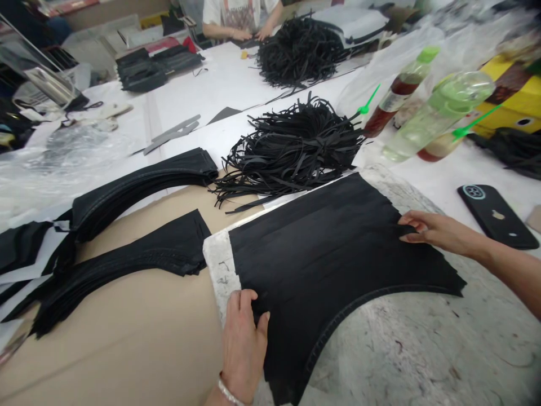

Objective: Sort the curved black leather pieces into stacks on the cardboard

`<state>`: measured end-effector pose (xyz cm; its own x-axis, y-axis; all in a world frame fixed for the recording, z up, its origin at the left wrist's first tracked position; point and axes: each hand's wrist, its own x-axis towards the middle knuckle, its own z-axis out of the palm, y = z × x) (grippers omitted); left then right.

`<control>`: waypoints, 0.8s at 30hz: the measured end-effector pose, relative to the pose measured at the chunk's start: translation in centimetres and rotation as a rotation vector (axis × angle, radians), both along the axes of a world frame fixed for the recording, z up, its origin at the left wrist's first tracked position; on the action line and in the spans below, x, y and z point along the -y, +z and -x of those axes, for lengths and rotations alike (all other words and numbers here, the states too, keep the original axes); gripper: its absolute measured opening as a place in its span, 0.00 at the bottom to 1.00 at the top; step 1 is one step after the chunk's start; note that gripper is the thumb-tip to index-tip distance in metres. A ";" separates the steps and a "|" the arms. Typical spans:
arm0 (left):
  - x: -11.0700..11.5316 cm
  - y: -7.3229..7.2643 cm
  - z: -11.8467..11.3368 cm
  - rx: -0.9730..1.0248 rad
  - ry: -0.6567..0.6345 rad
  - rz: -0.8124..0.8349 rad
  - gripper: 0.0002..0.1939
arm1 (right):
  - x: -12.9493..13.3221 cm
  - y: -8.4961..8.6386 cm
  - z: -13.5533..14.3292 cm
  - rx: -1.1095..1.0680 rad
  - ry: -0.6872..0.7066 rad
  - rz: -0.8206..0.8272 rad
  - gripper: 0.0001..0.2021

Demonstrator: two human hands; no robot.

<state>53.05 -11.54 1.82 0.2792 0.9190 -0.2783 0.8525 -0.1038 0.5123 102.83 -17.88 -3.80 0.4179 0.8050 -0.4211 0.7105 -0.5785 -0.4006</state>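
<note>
A wide black fabric piece (313, 242) with a curved, stitched-looking lower edge lies spread over a stained pale board (406, 349). My left hand (245, 338) grips its left edge, fingers curled and thumb on top. At the right edge, my right hand (426, 231) pinches the cloth between thumb and fingers. Left of the board are two stacks of curved black fabric pieces, a nearer stack (127, 268) and a farther stack (143, 189). Just beyond the piece sits a tangled heap of black strips (296, 146).
At the right stand a bottle of dark red drink (395, 96) and a light green bottle (439, 113). A black phone (496, 214) lies beside my right forearm. Across the table, a person's hands (253, 35) work near another strip heap (300, 51).
</note>
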 end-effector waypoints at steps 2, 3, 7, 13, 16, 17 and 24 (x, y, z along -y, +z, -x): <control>-0.1 0.0 -0.1 -0.019 -0.011 -0.008 0.07 | 0.0 0.1 0.0 -0.001 -0.008 0.007 0.18; -0.1 0.0 -0.1 -0.031 -0.021 -0.005 0.06 | 0.0 0.1 0.1 -0.003 -0.013 0.008 0.18; -0.3 0.0 -0.1 -0.041 -0.024 0.035 0.09 | 0.0 0.3 0.3 -0.027 -0.010 0.026 0.15; -0.7 0.0 -0.1 -0.073 -0.053 0.077 0.08 | -0.2 1.1 0.9 0.032 0.003 0.028 0.15; -1.0 -0.2 0.2 -0.089 -0.081 0.091 0.06 | -0.1 1.4 1.1 0.003 0.015 0.030 0.17; -1.2 -0.2 0.3 -0.086 -0.080 0.098 0.07 | 0.0 1.4 1.0 -0.008 0.017 0.040 0.18; -2.0 -0.2 0.3 -0.083 -0.063 0.160 0.08 | 0.5 1.0 0.8 0.033 -0.034 0.041 0.26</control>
<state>52.72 -9.57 1.60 0.3051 0.8426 -0.4437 0.8868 -0.0816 0.4550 101.99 -18.39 -2.81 0.4586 0.7726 -0.4391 0.7026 -0.6178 -0.3531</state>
